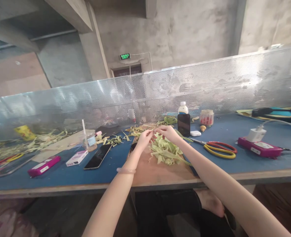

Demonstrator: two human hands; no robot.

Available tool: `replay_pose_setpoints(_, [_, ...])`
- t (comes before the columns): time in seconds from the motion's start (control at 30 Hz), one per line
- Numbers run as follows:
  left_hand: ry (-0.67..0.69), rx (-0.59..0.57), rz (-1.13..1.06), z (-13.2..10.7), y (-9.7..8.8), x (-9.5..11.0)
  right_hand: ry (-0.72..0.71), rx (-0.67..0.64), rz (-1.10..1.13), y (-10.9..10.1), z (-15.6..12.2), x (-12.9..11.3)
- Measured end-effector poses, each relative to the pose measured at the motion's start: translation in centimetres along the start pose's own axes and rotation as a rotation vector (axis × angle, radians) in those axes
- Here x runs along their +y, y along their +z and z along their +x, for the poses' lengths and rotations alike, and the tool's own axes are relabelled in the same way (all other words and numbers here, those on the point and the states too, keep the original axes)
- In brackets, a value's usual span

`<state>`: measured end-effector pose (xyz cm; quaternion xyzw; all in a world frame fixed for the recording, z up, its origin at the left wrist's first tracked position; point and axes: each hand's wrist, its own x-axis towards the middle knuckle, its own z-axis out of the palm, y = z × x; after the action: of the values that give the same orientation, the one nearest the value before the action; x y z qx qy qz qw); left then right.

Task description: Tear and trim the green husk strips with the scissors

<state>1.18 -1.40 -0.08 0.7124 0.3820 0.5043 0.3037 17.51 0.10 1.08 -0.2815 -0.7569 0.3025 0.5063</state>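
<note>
Your left hand (144,140) and right hand (168,133) meet at the fingertips, just above the far part of the loose heap of pale green, leafy strips (166,151). The heap sits on the flat brown board (145,174) at the near edge of the blue tabletop (122,149), below your right hand and wrist. Your fingertips are close together, but what lies between them is too small to make out, so I cannot tell whether either hand is clamped on a strip.

For good control, keep both sets of fingertips near each other like this and work with small finger movements, not whole-arm pulls; thin leafy strips probably tear if tugged hard. Keep your right wrist light over the heap, since a dragging sleeve-less forearm could sweep pieces off the board. Watch the long-bladed scissors with red and yellow loop handles (220,151) too: their blades point toward your right forearm. The black upright phone (184,123) stands beyond your right hand, so avoid reaching far that way.
</note>
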Motion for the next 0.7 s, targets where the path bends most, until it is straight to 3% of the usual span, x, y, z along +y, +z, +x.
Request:
replay_pose_setpoints(0.5, [0.021,-0.044,0.039,0.05,0.11,0.03,0.039,0.054,-0.103,0.03,0.08,0.65])
replay_pose_setpoints(0.7, [-0.060,-0.065,-0.047,0.06,0.18,-0.15,-0.028,0.102,-0.242,0.22,-0.09,0.06])
